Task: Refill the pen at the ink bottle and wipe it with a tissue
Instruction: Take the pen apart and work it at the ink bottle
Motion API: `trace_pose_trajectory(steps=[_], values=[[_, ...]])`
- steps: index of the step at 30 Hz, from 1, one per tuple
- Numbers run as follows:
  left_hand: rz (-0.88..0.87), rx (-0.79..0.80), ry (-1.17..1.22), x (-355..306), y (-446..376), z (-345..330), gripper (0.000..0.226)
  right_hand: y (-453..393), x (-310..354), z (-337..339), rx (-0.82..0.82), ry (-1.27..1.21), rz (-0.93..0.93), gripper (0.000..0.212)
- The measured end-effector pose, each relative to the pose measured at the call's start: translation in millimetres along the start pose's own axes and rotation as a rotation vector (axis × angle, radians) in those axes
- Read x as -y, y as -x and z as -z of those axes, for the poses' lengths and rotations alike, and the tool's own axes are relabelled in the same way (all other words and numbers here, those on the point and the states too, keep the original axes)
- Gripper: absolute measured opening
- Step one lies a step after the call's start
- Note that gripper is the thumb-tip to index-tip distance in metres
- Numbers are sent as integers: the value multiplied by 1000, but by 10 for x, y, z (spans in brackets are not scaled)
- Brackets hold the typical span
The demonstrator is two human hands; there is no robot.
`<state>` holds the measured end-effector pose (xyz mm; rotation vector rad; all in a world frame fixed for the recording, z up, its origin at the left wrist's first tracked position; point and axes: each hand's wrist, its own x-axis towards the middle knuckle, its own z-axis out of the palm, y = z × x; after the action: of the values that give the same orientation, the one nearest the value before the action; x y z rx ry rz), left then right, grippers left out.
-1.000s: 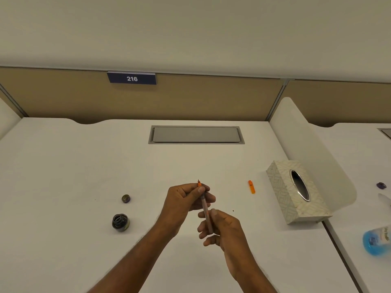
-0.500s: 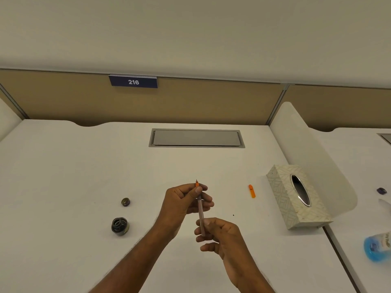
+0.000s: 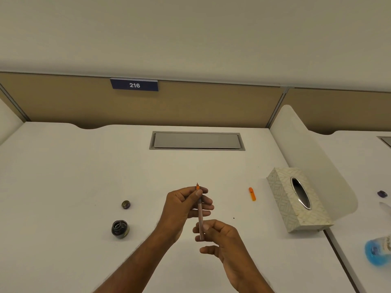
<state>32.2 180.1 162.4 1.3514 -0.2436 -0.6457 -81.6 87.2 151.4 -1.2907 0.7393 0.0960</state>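
Note:
I hold a slim pen [image 3: 200,216] upright over the middle of the white desk [image 3: 74,176], its orange nib end pointing away from me. My left hand [image 3: 182,206] pinches the pen just below the nib. My right hand [image 3: 220,235] grips the pen's lower end with thumb and fingers. The open ink bottle [image 3: 120,229], small and dark, stands on the desk to the left of my hands. Its cap [image 3: 125,204] lies a little behind it. A patterned tissue box [image 3: 281,199] sits at the right, no tissue sticking out of its oval slot.
An orange pen cap [image 3: 252,193] lies between my hands and the tissue box. A grey cable hatch [image 3: 196,141] is set into the desk's back. A white divider [image 3: 313,157] separates the neighbouring desk, where a blue bottle [image 3: 377,250] and a small purple object [image 3: 382,193] lie.
My right hand slid down the pen toward its lower end, exposing more of the barrel. The left hand kept its pinch near the nib.

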Motion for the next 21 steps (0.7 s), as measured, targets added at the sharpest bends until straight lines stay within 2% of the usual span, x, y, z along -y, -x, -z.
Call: trace_pose_trajectory(steps=[2, 6, 10, 14, 17, 21], values=[[-2, -5, -1, 5, 5, -16, 24, 12, 6, 9, -7, -7, 4, 19], [-5, -8, 6, 9, 12, -40, 23, 31, 35, 11, 19, -18, -4, 28], [-6, -16, -1, 33, 18, -52, 23, 27, 24, 30, -32, -19, 20, 19], [-10, -31, -28, 44, 24, -66, 21, 23, 30, 46, -43, -42, -12, 28], [-8, -23, -34, 44, 29, -78, 21, 32, 10, 68, -87, -59, 32, 18], [-8, -17, -39, 38, 33, -96, 22, 50, 46, 60, -100, -118, 8, 22]])
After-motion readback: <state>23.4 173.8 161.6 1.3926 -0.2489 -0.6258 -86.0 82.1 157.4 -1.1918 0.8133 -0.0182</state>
